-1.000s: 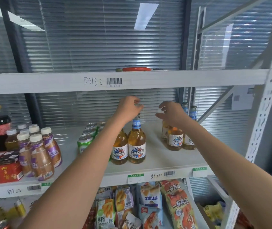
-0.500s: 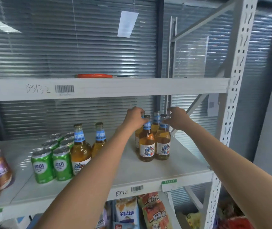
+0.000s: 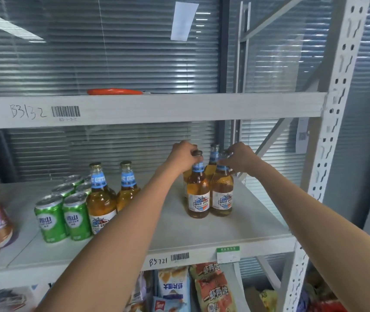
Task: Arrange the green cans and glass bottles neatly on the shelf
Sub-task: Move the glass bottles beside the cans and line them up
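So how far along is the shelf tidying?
Done: green cans stand in rows, two glass bottles beside them. In hand: left hand and right hand grip necks in the right-hand bottle cluster. Left: closing the gap between the groups.

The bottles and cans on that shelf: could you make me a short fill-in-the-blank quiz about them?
1. The cans beside the bottles are coloured ____.
2. The left hand grips a glass bottle by its ____.
3. The right hand holds another bottle, which stands ____ on the shelf.

Answers: green; top; upright
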